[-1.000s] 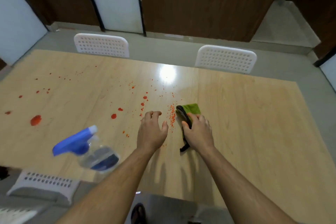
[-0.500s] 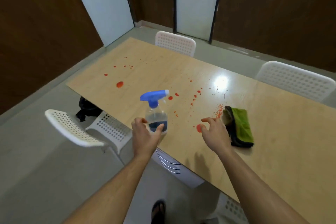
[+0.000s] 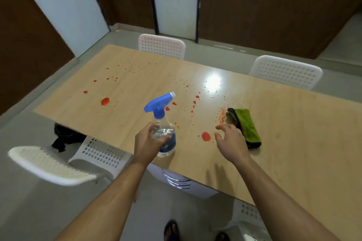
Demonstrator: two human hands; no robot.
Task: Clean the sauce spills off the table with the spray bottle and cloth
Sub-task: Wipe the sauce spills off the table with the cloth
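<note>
Spray bottle [image 3: 164, 123] gripped upright by left hand [image 3: 148, 143] at counter [image 3: 293, 143] near edge. Right hand [image 3: 231, 141] held open, empty, beside green cloth [image 3: 246, 125] lying on counter. Sauce spills [image 3: 205, 136] scattered across counter.

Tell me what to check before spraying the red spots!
1. Left hand holds the spray bottle: ok.
2. Bottle has liquid in it: ok.
3. Nozzle aims at the sauce spills: cannot tell.
4. Finger is on the trigger: not ok, the hand grips the body.
5. Green cloth lies ready on the table: ok.
6. Right hand is free: ok, open beside the cloth.
</note>
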